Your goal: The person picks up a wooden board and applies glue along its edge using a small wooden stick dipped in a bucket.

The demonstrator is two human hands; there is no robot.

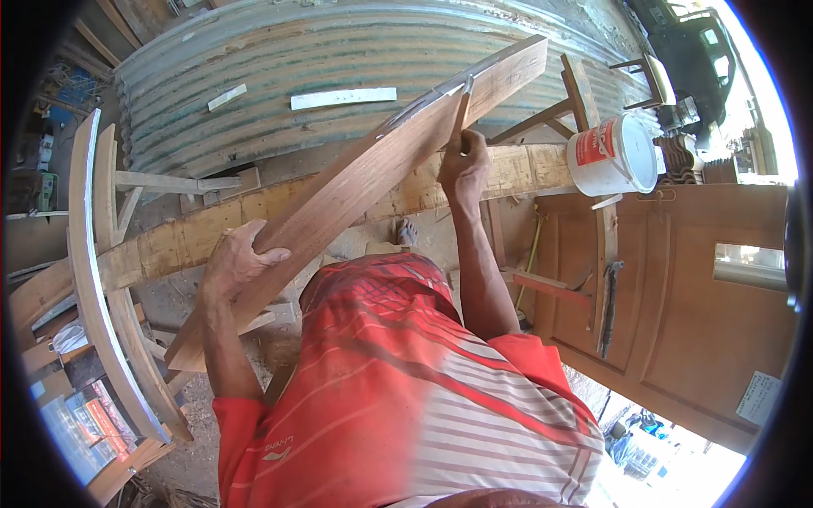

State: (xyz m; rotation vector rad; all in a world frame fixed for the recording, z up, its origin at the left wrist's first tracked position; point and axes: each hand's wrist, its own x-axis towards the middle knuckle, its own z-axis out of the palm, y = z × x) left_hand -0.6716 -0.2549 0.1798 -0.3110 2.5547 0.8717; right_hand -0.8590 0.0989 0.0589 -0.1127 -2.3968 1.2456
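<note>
A long board (364,186) slants from the lower left of the frame to the upper middle, its upper edge partly smeared pale. Left of centre, the left hand (240,261) is clamped on the board, thumb over its face. Above centre, the right hand (465,165) is closed around a slim tool (462,112) (perhaps a scraper; its tip is hard to make out). A white bucket (628,157) sits at upper right.

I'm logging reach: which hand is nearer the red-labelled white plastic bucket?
Right: the right hand is left of the bucket; the left hand, on the long brown wooden board, is farther left.
</note>
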